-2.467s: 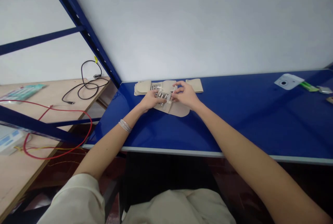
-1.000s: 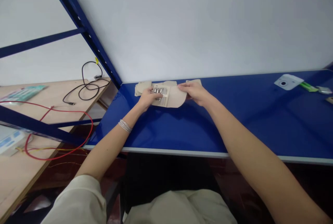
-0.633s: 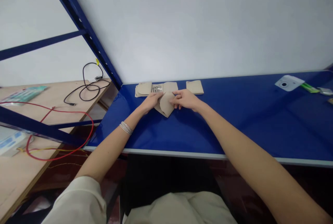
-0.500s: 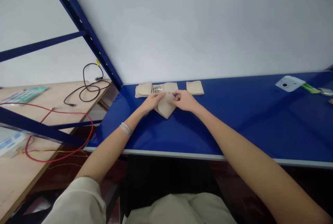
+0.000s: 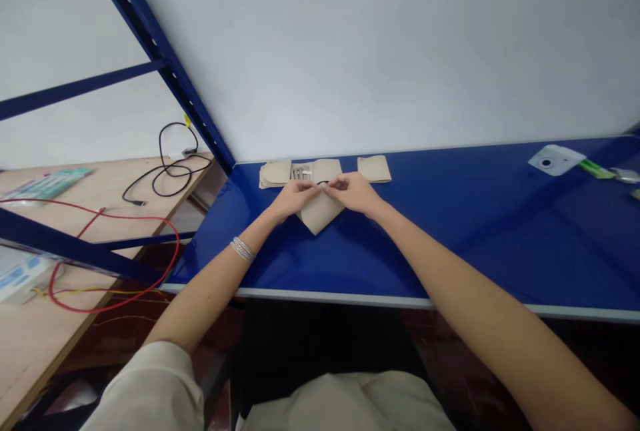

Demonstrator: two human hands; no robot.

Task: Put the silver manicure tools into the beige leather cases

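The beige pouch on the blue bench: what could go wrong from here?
The metal pieces lie uncovered in the pouch, so they might slip out if it shifts. The left hand and right hand meet on the folded flap; if they let go, it might spring open. The glossy bench may also let the pouch slide.

We see a glossy royal-blue counter (image 5: 500,231) with a pale grey edge, and on it a plain beige wrap (image 5: 320,213) around silver pieces (image 5: 300,173). Left of it, a bright red wire (image 5: 125,215) and a black cable (image 5: 161,144) lie on a pale wooden counter (image 5: 110,177). Nearer us are a silver bracelet (image 5: 243,250) and a cream sleeve (image 5: 145,391).
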